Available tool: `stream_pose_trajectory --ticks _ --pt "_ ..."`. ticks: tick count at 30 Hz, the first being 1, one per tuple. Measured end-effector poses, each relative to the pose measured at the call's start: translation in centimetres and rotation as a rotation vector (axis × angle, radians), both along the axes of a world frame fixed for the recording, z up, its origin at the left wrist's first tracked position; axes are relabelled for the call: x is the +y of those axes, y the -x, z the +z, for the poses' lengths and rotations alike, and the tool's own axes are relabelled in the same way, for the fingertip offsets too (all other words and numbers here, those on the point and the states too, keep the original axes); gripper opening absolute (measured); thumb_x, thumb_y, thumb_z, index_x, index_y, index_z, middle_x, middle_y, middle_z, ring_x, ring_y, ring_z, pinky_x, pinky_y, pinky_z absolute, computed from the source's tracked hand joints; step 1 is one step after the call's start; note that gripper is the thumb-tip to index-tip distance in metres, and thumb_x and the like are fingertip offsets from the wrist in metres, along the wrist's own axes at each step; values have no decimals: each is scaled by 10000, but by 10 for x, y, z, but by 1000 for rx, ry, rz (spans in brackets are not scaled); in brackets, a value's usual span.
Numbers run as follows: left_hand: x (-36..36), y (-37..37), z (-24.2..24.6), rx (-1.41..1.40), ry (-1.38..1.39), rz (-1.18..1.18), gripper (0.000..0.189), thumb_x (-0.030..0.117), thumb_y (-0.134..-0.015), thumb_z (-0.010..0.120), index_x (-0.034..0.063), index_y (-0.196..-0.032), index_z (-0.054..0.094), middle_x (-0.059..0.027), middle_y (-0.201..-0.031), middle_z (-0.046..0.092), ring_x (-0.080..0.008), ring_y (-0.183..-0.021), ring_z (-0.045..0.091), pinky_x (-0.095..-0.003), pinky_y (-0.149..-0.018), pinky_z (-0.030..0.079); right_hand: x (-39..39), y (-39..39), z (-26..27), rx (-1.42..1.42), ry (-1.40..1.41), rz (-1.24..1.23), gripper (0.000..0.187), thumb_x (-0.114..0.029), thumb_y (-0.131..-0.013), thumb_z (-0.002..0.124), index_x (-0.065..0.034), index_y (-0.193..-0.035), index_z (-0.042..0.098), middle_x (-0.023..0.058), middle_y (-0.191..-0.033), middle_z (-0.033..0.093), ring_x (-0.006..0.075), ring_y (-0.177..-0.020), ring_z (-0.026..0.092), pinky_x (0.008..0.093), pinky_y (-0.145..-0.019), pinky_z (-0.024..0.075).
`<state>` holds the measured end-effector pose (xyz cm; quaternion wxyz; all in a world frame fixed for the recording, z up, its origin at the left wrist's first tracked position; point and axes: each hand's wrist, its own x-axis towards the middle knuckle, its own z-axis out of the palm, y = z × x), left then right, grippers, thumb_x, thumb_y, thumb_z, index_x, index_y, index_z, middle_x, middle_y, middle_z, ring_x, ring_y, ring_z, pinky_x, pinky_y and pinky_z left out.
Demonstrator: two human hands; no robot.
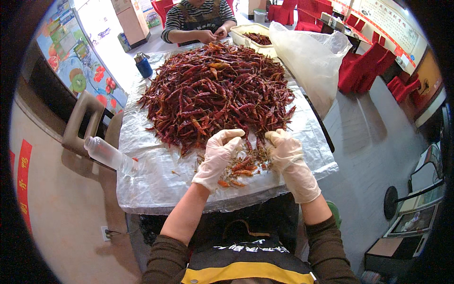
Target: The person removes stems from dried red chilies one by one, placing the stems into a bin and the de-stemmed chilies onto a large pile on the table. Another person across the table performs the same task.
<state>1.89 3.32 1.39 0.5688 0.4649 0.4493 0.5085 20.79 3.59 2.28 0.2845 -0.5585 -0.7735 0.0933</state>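
A large heap of dried red chilli peppers (pixel 216 92) covers much of a table wrapped in clear plastic sheeting (pixel 149 188). My left hand (pixel 218 158), in a pale thin glove, is at the near edge of the heap, thumb and forefinger curved towards each other; whether anything is between them cannot be told. My right hand (pixel 287 151), gloved alike, has its fingers curled down at the chillies' near right edge; its fingertips are partly hidden. Between my hands lie loose stems and a few orange-red chilli pieces (pixel 243 172).
An empty clear plastic bottle (pixel 106 152) leans at the table's left edge, with a blue flask (pixel 143 65) further back. Across the table, a person (pixel 198 25) handles something small beside a cream tub (pixel 244 39) of chillies. A large translucent plastic bag (pixel 312 60) hangs at the right.
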Motion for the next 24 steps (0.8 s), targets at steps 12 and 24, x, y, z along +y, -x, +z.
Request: stream_pose_trajectory --ticks 12,24 --pt "-3 3 -9 24 81 11 217 86 -864 589 25 -1072 600 11 -768 610 -30 -625 494 -174 -556 400 7 29 -9 106 231 87 183 -208 -796 644 -65 -909 633 141 -869 626 301 -823 610 360 -723 483" --pt "-16 -21 -15 -32 -251 113 138 70 -859 606 12 -982 633 -36 -929 657 -63 -793 579 -191 -704 470 -8 29 -21 822 427 234 43 -17 -836 572 8 -812 598 -5 -773 588 58 -695 508 217 -628 440"
